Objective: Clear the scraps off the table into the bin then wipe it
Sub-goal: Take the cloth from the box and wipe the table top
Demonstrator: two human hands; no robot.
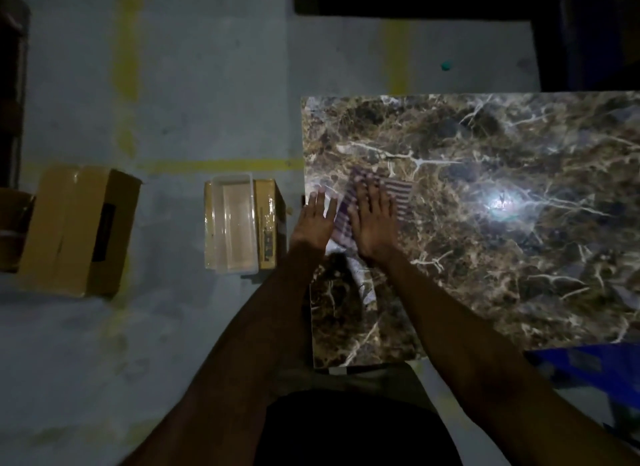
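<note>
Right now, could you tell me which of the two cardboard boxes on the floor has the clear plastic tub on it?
The smaller cardboard box beside the table carries the clear tub; the larger box, farther away, has nothing on it.

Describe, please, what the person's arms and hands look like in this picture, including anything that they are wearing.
Both arms are bare from the lower edge of the frame to the wrist: no sleeves show. The left hand and the right hand are bare too, with no gloves, and I can make out no rings, watch or wristband, though the picture is dim. All the fingers have short nails. Dark clothing shows at the bottom of the frame, between the arms.
</note>
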